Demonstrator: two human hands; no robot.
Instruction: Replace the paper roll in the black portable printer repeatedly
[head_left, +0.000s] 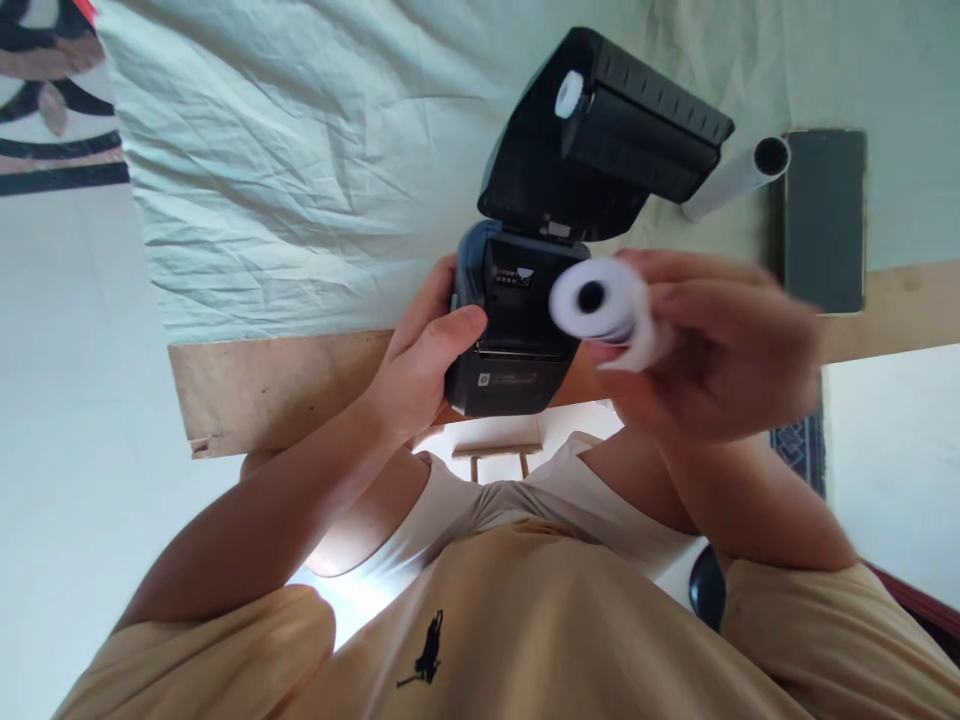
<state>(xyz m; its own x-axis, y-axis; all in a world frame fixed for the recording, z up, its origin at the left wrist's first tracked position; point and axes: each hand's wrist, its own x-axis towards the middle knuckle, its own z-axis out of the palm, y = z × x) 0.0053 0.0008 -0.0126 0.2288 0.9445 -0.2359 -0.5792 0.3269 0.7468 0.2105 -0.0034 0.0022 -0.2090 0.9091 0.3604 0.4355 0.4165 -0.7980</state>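
My left hand (424,350) grips the left side of a dark portable receipt printer (517,385), its thumb lying over the rim. The printer's black lid (555,170) is swung up, showing a roller and a white gear wheel (569,95). Its paper bay (517,300) is open, with a small printed label inside. In my right hand (720,340), blurred by motion, is a white paper roll (619,280) with a dark hollow core. A loose end of paper hangs from the roll, which overlaps the bay's right edge from this view; whether they touch I cannot tell.
A white tube-like roll (739,180) lies beyond the lid at the right, beside a dark phone-like slab (825,220). A wrinkled pale green cloth (300,170) covers the table, and its bare wooden edge (277,390) runs along my side. A small wooden stool (496,452) stands below.
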